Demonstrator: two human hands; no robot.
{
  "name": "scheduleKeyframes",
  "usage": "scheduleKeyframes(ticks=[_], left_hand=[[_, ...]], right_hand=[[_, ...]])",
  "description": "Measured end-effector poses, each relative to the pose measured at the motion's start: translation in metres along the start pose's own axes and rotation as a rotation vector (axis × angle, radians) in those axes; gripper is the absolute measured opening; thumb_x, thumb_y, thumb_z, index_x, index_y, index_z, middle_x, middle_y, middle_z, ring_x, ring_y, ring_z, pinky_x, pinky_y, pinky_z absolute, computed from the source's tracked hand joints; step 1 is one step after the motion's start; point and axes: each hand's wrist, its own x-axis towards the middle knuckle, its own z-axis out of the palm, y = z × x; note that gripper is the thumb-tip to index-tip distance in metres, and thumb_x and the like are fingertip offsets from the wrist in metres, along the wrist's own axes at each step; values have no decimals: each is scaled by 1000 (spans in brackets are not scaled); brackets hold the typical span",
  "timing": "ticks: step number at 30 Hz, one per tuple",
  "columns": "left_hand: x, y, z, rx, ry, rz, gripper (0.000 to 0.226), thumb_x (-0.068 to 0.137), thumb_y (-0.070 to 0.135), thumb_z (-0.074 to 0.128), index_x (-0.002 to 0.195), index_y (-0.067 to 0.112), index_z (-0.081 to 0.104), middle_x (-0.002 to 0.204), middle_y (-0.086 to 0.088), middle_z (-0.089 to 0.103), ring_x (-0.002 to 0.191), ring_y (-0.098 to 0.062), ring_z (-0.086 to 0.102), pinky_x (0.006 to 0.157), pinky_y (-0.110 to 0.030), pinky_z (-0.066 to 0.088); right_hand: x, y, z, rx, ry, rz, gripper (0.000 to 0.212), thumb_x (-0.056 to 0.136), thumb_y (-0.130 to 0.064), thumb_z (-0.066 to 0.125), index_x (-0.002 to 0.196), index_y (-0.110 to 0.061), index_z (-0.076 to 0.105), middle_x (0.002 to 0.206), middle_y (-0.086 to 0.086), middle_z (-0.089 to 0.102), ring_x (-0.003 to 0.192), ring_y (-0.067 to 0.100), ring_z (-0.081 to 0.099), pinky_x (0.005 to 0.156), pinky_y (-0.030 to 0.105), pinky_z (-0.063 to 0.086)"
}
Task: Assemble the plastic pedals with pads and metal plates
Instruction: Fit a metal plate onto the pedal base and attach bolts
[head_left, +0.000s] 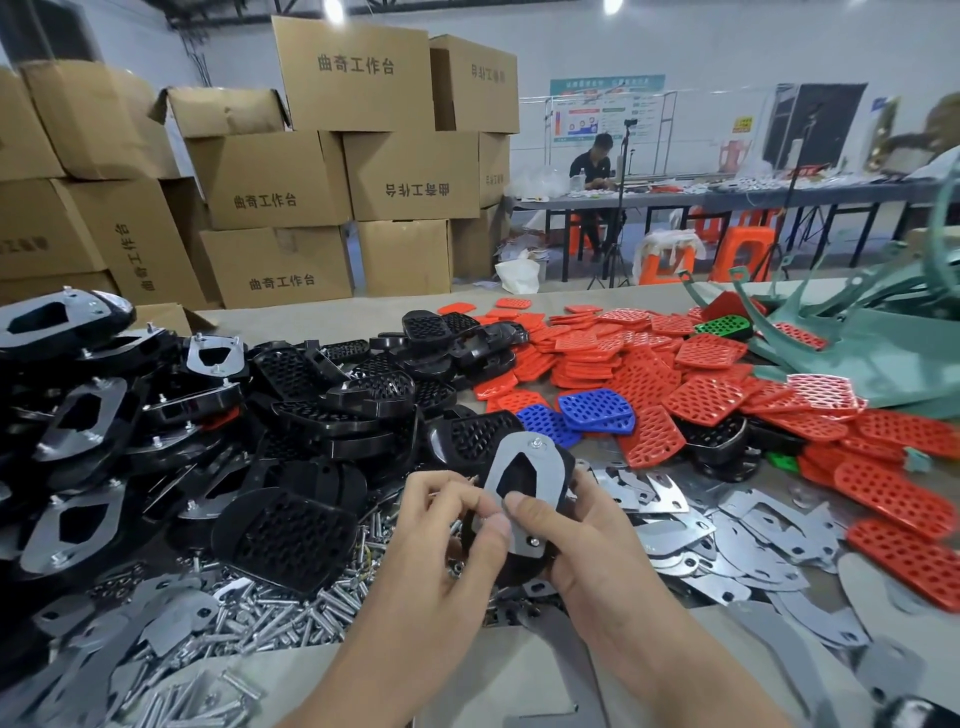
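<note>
Fastening looks like the step in hand. At this moment the right hand (587, 535) grips the black pedal (511, 565) from beneath, thumb pressing the metal plate (543, 480) flat against it, and the left hand (447, 525) pinches the plate's near edge. Both parts are held just above the bench (322, 322), over loose bolts (291, 608). One bolt (535, 443) stands at the plate's far end. Best to line the holes up and seat the plate flush while tightening.

Matt grey metal plate (530, 478) on seemingly glossy black plastic pedal (511, 564).
</note>
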Motion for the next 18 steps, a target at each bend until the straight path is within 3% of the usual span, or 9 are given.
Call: scheduleKeyframes(ticks=[3,6,9,11,15,18], left_hand=[[-1,0,-1,13,-33,20,13,94,50,53,99,41,60,117,24,40,126,-2,45,89,-5,36],[-2,-1,-2,-20,6,-9,15,99,48,51,112,42,52,120,22,51,123,-2,51,90,-15,44],[-1,2,-1,15,-11,0,8,99,35,55,98,34,63,117,21,43,118,2,48,83,-8,43],[-2,3,0,25,-44,12,10,98,31,60,91,32,67,118,15,40,123,3,43,85,-3,38],[-2,3,-3,-100,-2,-27,12,98,44,56,110,44,55,117,21,54,121,-1,51,87,-14,46],[-1,3,-2,-37,-4,-24,6,98,35,57,102,39,59,115,20,51,116,-1,53,82,-11,45]], right_hand=[[0,1,0,20,7,-2,27,92,-2,68,118,-9,67,112,18,76,100,33,74,80,39,61],[2,1,0,35,29,-1,28,91,0,67,119,-7,66,111,20,75,95,33,74,77,40,61],[2,2,1,11,23,-13,29,91,2,67,119,-7,65,111,20,76,99,35,74,81,42,61],[1,2,1,6,27,-14,29,91,0,67,119,-8,65,111,19,76,101,36,74,84,43,61],[1,0,-1,28,32,-8,28,91,-2,69,118,-10,67,111,18,76,98,34,74,81,44,60],[1,1,0,9,26,-12,27,91,1,67,117,-7,66,108,17,76,94,31,75,76,38,61]])
